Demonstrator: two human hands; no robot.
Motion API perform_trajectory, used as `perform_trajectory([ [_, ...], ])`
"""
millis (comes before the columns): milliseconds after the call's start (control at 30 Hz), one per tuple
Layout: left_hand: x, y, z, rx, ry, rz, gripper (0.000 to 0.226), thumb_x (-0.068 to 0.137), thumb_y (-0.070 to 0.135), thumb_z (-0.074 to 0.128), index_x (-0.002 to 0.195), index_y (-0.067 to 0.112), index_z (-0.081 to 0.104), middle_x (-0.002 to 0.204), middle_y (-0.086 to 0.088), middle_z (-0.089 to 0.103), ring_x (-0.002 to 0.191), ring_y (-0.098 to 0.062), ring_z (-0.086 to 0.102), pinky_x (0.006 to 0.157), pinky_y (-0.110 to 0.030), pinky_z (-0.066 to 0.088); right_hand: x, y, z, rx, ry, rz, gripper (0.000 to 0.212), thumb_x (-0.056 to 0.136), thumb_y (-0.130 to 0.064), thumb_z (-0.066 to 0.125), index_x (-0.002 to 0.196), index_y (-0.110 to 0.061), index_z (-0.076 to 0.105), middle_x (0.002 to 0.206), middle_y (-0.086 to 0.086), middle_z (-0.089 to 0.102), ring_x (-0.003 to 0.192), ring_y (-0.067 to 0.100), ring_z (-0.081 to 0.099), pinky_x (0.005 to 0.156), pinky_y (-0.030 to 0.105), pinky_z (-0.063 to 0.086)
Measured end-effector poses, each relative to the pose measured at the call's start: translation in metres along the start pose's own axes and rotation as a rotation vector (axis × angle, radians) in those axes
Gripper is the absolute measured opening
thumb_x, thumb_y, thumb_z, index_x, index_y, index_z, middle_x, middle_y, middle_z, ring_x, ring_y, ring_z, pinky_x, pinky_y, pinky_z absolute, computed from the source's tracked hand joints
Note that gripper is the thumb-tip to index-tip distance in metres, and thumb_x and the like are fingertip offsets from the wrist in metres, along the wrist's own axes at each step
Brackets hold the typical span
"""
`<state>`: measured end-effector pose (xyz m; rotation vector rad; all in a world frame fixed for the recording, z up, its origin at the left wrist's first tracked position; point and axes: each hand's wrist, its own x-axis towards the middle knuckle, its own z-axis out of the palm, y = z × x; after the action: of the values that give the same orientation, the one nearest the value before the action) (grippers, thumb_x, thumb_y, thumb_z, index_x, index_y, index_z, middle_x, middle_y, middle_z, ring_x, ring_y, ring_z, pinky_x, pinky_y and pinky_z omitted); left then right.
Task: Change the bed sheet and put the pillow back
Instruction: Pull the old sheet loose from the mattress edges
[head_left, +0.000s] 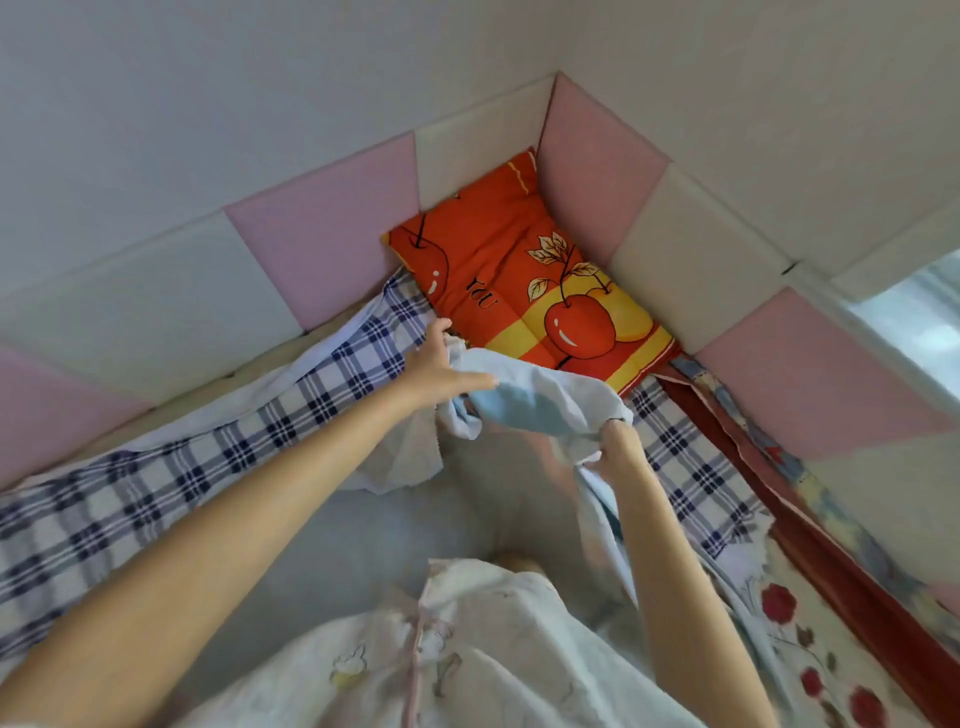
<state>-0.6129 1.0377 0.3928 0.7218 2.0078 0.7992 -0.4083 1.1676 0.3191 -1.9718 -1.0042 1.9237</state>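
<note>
Bed sheet: pale blue, bunched & lifted btwn both hands, just in front of the pillow at the bed's far corner. The rest trails down toward the person, blurred.
Left hand: reaches forward to the sheet's far edge. Thumb out, fingers folded over the cloth, so it seems to grip it; fingertips partly hidden.
Right hand: fist closed tight round a gathered fold of the same sheet, on the near side.
Pillow: orange-red & yellow w/ cherry print, lying flat, tucked into the corner against both walls, just beyond the lifted sheet.
Plaid sheet: blue & white check, rumpled, on the mattress under everything else; its edge rides up along the left wall.
Step in hand: prob. working the blue sheet's corner at the pillow end. Spreading it on or pulling it off, can't tell which.
Next move: if spreading, the corner has to go under the pillow, so the pillow likely needs lifting first. Then a two-handed pull to flatten the bunching.
Surface: bed covered in layers; red cloth & rose-print fabric run along the right side.
Room: padded wall panels, pink & white alternating, line both walls. Bright window at far right.
Person: pale printed garment at bottom of view.
</note>
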Motion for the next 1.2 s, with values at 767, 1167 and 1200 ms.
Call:
perform_trajectory([
  [767,-0.181,-0.026,0.196,-0.354,0.534,-0.265,0.012,0.078,0.014,0.071,0.082,0.012,0.06,0.087,-0.008,0.065,0.086,-0.024,0.06,0.078,-0.034,0.047,-0.102,0.097,-0.09,-1.213,-0.816,-0.8,0.127,0.063,-0.033,0.088,0.149,-0.03,-0.005,0.145,0.002,0.011,0.125,0.022,0.029,0.103,0.044,0.037],
  [1167,-0.244,0.009,0.258,-0.313,0.249,0.016,0.059,0.075,0.014,0.078,0.123,0.021,0.046,0.122,0.005,0.051,0.109,-0.003,0.051,0.088,-0.012,0.043,-0.097,0.148,-0.156,-0.71,-0.724,-0.275,0.007,0.092,-0.021,0.06,0.097,-0.018,0.055,0.088,0.002,0.06,0.088,0.021,0.058,0.07,0.03,0.048],
  [1200,-0.254,-0.005,0.259,-0.193,0.201,-0.014,0.092,0.07,0.022,0.083,0.142,0.023,0.026,0.14,0.009,0.034,0.124,-0.001,0.039,0.099,-0.014,0.036,-0.105,0.153,-0.153,-0.629,-0.705,-0.099,0.011,0.086,-0.016,0.061,0.095,-0.012,0.056,0.086,0.006,0.058,0.085,0.023,0.056,0.069,0.032,0.046],
])
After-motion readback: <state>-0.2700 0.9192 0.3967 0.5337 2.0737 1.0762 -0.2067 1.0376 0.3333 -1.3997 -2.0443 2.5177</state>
